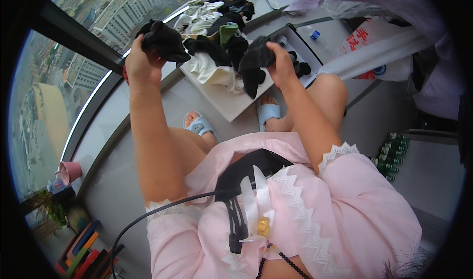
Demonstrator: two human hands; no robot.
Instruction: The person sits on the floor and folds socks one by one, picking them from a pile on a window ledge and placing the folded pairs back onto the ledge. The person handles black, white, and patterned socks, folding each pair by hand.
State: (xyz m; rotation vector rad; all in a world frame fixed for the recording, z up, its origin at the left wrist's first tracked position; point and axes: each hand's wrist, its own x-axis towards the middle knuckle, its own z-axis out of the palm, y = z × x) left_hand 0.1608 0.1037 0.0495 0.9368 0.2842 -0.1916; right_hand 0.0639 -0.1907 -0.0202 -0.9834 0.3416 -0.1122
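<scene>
My left hand (142,66) is raised near the window and grips a bunched black cloth (162,40), probably a sock. In my right hand (282,64) a second black cloth (255,62), slightly blurred and sock-shaped, hangs down. Between and beyond the hands lies a heap of black socks or cloths (208,49) with a folded green cloth (228,32) on it. White cloth (214,72) spills over a pale box or board (229,107) on the floor. Farther back, an open carton holds white patterned cloth (205,16) and dark pieces.
To the right, an open box (314,53) contains dark rolled bundles (303,68). A plastic bottle (314,34) and a printed plastic bag (358,38) lie beyond it. Insoles (271,0) rest on the sill. Green bottles (390,155) stand at right, a pink pot (70,173) at left.
</scene>
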